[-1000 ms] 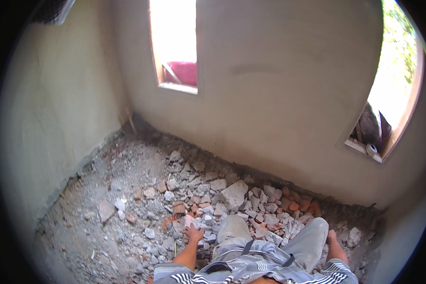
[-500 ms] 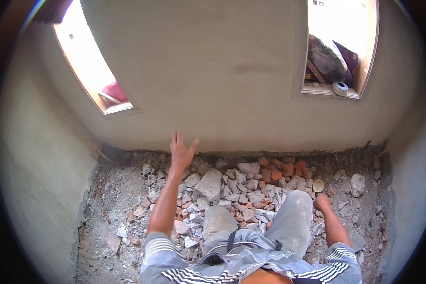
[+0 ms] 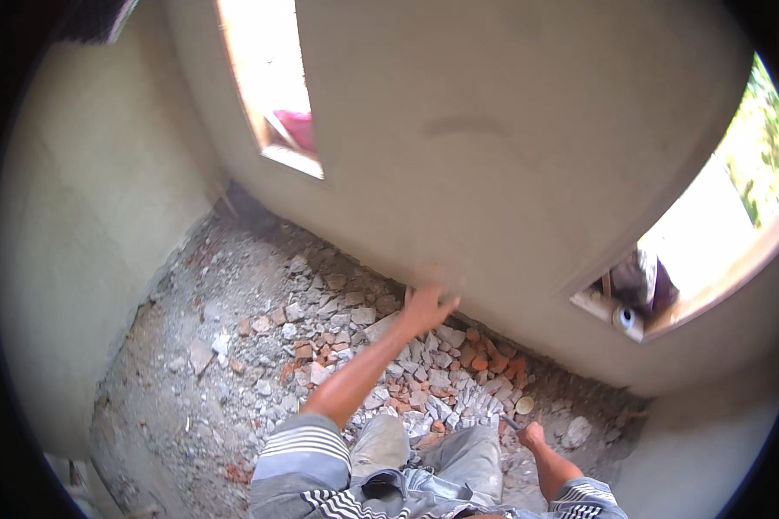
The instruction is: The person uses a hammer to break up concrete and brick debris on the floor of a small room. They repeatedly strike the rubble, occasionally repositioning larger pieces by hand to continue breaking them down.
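Observation:
My left hand (image 3: 428,310) reaches out over the far edge of the rubble, near the foot of the plastered wall. Its fingers are spread and a little blurred, with nothing in them. Low on the right, my right hand (image 3: 532,435) is closed round a thin dark rod-like handle (image 3: 511,423), which points up and left toward the stones; what tool it belongs to cannot be made out. A small round yellowish disc (image 3: 524,405) lies just beyond that hand. Between my hands spreads a heap of broken grey stones (image 3: 438,378) and orange brick pieces (image 3: 492,358).
A plastered wall (image 3: 459,199) stands ahead, with a narrow window opening (image 3: 273,78) at left and a wider one (image 3: 701,233) at right. A roll of tape (image 3: 624,318) sits on the right sill. Loose gravel (image 3: 182,398) covers the floor at left.
The view has swung and tilted, so the wall and windows now slant. My left hand has moved right, across the rubble. The dark handle in my right hand now shows.

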Demonstrator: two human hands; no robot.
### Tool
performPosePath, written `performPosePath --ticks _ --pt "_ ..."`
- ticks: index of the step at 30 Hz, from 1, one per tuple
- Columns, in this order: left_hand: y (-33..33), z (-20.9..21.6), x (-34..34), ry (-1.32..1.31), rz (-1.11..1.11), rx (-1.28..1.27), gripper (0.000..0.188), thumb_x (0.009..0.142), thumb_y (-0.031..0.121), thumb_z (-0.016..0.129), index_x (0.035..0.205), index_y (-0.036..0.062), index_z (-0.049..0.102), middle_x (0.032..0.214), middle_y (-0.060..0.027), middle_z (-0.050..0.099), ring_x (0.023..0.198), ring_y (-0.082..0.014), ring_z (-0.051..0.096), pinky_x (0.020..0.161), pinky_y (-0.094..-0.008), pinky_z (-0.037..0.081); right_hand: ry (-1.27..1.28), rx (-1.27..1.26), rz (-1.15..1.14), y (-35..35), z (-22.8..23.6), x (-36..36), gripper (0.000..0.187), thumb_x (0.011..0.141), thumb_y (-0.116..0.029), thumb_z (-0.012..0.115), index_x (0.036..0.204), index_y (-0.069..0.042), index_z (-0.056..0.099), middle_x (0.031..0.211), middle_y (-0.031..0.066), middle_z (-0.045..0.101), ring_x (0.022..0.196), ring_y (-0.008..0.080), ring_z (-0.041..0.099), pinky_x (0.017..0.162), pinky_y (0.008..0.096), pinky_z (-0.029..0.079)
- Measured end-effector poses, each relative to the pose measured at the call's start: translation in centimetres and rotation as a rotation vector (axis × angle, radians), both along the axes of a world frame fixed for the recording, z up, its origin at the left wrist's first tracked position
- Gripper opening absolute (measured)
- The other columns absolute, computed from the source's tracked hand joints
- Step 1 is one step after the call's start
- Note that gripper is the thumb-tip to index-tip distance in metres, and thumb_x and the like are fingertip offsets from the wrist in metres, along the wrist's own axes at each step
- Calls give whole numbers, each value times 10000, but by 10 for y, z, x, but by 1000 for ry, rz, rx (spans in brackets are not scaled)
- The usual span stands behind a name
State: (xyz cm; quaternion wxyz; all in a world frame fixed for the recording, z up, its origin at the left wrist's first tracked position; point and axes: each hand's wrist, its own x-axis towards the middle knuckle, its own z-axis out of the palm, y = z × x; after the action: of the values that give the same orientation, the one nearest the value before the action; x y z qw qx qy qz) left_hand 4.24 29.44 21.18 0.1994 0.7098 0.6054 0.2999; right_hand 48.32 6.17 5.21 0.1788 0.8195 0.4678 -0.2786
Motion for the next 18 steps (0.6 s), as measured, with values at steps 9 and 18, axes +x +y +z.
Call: performPosePath --ticks 9,18 --pt "-295 -56 -19 -1044 314 -1150 982 844 796 509 1326 -60 528 1307 -247 598 1161 -398 607 1008 -521 432 285 89 263 -4 232 -204 427 814 -351 687 1107 -42 723 984 230 722 964 376 700 843 429 537" --pt "-366 6 -75 -2144 755 -1033 951 805 819 549 1390 83 406 1331 -202 547 1145 -351 604 950 -633 398 522 -66 736 -67 316 -394 440 897 -362 650 1207 -49 660 1008 243 708 949 404 689 850 462 530"
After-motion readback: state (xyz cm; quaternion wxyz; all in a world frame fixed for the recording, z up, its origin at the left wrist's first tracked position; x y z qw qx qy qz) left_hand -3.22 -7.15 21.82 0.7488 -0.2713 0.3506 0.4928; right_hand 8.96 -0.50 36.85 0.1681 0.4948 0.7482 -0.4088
